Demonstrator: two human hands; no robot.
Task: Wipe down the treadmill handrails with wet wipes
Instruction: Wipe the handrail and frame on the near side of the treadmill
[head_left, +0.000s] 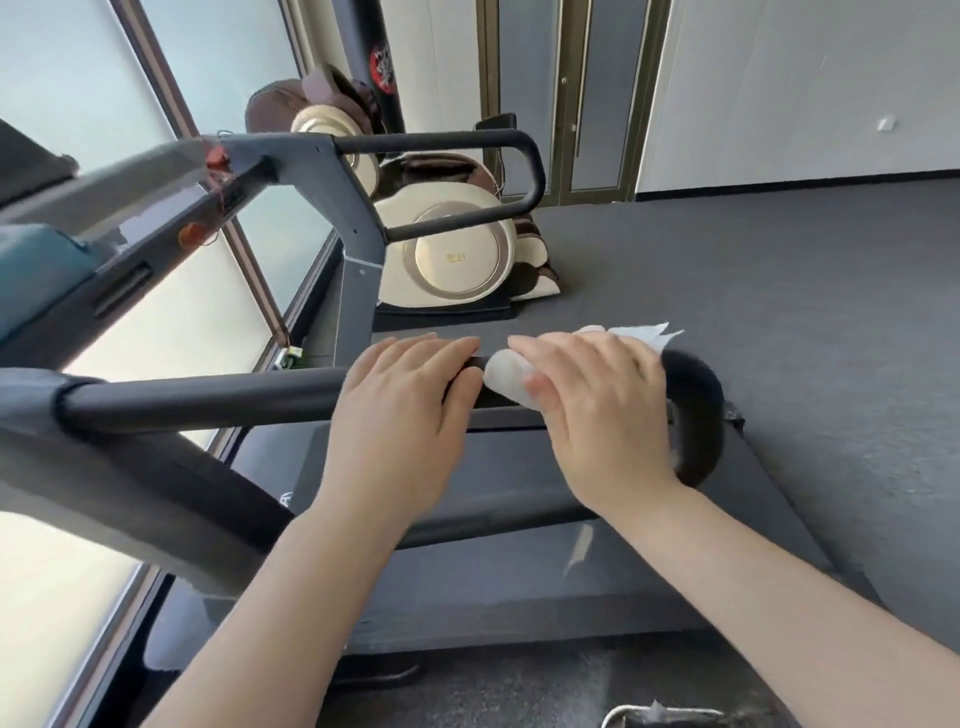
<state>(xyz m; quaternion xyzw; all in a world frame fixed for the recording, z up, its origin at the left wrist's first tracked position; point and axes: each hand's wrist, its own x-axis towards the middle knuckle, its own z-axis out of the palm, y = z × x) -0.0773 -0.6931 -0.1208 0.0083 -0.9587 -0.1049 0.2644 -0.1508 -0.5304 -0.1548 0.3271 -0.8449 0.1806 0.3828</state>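
Wipe (511, 375) under R hand (597, 410), L hand (400, 410) beside

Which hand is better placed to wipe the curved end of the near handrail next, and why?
The right hand: it already presses the wet wipe onto the near handrail right beside the bend. The left hand rests bare on the bar, farther from it.

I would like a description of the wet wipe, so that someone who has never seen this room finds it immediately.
Start at the treadmill beside the big windows and follow its near handrail, the padded black bar running across the view. Near its curved end, the right hand presses the wet wipe around the bar, next to the left hand. It is the only white, crumpled thing on the dark rail.
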